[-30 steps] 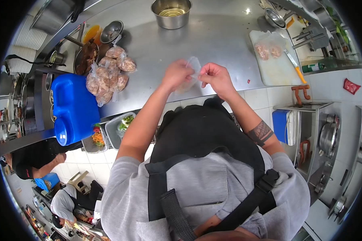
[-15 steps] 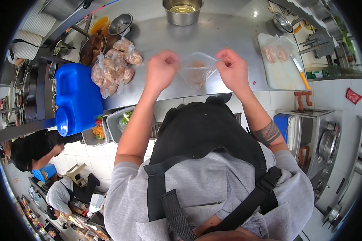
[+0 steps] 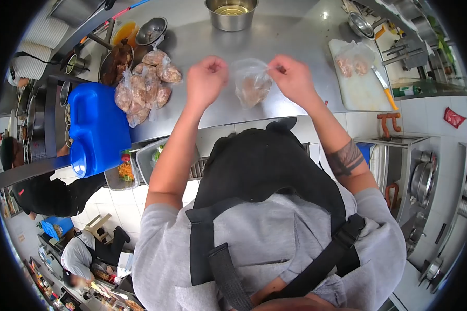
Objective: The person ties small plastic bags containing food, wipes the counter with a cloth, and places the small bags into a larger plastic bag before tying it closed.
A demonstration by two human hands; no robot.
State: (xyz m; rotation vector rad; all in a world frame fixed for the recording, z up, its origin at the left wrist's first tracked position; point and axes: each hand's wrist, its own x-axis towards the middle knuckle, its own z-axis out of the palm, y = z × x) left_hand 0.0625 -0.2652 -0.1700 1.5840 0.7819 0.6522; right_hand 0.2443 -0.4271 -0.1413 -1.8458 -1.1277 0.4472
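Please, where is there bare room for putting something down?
Bare counter lies between the metal pot and the cutting board, also between pot and the held plastic bag. Crowded: the left end, with filled bags and blue jug.

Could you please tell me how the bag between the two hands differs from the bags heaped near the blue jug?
The single bag is on its own, while the heaped bags lie clustered together. The right hand pinches the single bag, whereas no hand touches the heaped bags. Both show clear plastic around pale, pinkish contents.
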